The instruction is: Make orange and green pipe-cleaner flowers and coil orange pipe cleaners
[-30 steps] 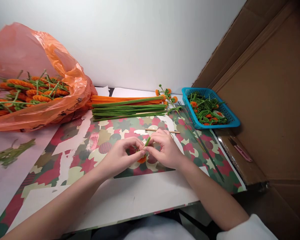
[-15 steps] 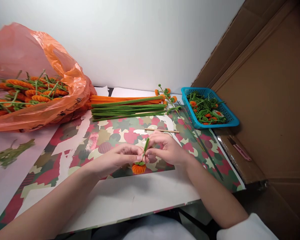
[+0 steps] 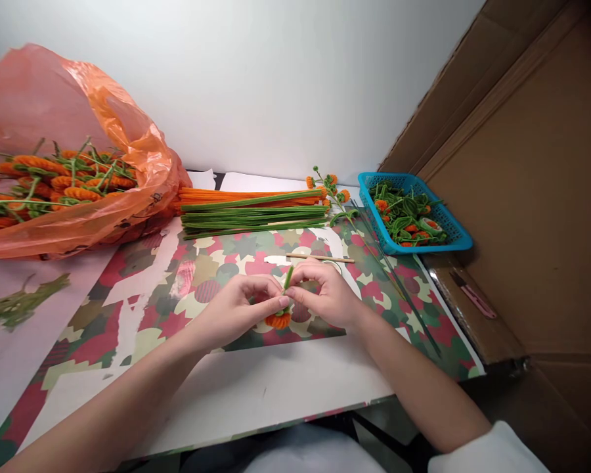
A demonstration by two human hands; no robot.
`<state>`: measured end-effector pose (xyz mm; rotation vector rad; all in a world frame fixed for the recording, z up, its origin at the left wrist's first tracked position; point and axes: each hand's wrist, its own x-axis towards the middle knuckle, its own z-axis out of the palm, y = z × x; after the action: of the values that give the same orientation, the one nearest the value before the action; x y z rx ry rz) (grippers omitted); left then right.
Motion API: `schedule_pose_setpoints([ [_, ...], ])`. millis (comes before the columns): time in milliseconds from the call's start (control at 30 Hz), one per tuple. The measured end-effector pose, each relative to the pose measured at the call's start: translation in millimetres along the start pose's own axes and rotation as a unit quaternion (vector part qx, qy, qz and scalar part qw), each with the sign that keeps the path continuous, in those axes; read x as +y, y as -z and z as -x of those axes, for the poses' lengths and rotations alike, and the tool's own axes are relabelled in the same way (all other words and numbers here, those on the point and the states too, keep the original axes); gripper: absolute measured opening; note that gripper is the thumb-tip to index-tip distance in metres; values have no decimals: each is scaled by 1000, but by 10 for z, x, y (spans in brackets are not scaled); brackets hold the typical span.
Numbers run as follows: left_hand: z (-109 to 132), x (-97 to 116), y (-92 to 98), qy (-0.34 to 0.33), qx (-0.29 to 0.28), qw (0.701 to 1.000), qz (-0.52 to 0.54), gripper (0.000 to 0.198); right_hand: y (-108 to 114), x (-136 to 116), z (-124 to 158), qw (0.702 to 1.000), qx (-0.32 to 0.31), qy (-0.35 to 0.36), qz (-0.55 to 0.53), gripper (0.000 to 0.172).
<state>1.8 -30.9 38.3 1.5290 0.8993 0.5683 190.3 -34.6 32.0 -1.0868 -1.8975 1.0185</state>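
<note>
Both hands meet over the patterned paper [image 3: 142,315] in the middle of the table. My left hand [image 3: 236,309] and my right hand [image 3: 325,295] pinch a small pipe-cleaner flower [image 3: 278,320]: an orange fuzzy head hangs below the fingertips, and a short green stem [image 3: 288,277] sticks up between them. Fingers of both hands are closed on it. A thin wooden stick [image 3: 320,258] lies just beyond my right hand.
A bundle of long green and orange pipe cleaners [image 3: 251,210] lies behind the hands. An orange plastic bag [image 3: 73,151] of finished flowers fills the left. A blue basket [image 3: 414,213] of green and orange pieces stands at right, beside cardboard [image 3: 532,171]. A pink cutter [image 3: 475,299] rests on a box.
The flower dropped lower half a second ago with the orange head fully exposed, and has now come back up between the fingertips. Both hands shifted slightly and stayed pinched together.
</note>
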Motion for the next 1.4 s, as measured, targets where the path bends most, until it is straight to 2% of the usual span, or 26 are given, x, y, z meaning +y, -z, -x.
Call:
schedule_pose_setpoints([
  [100,3,-6,30,2,-15,1000,9,30,5,3,1,1000,-5,-10,-15,10],
  [300,19,-64,72,57,-95,990,86,28,12,10,4,997,-24,-3,-79,9],
  [400,23,-99,93,75,-116,985,99,27,-8,9,12,986,-53,-57,-151,8],
  [467,24,-102,101,87,-118,984,103,29,-32,5,19,967,-89,-108,-212,12],
  [533,21,-88,97,96,-102,985,99,31,-63,-9,26,954,-99,-148,-242,14],
  [633,10,-51,62,77,-42,995,54,32,-119,-47,30,974,-37,-140,-175,10],
  [767,-5,-20,2,-15,62,993,-97,27,-172,-81,33,993,47,-85,-65,9],
  [867,-8,-18,-6,-66,85,986,-123,22,-174,-61,38,988,64,-105,-92,9],
  [967,2,-37,26,-37,40,998,-37,24,-156,-24,36,977,31,-116,-176,14],
  [1033,10,-68,55,12,-22,998,62,27,-143,-7,30,970,-2,-101,-221,18],
  [1133,11,-134,77,84,-123,966,213,26,-137,-1,21,970,-28,-49,-235,21],
  [1200,4,-177,72,112,-165,935,293,27,-140,-2,19,973,-27,-19,-227,22],
  [1300,-11,-218,53,121,-178,913,346,25,-150,6,18,974,-11,-17,-225,21],
  [1400,-23,-231,40,111,-163,923,331,23,-167,33,19,970,4,-33,-240,18],
])
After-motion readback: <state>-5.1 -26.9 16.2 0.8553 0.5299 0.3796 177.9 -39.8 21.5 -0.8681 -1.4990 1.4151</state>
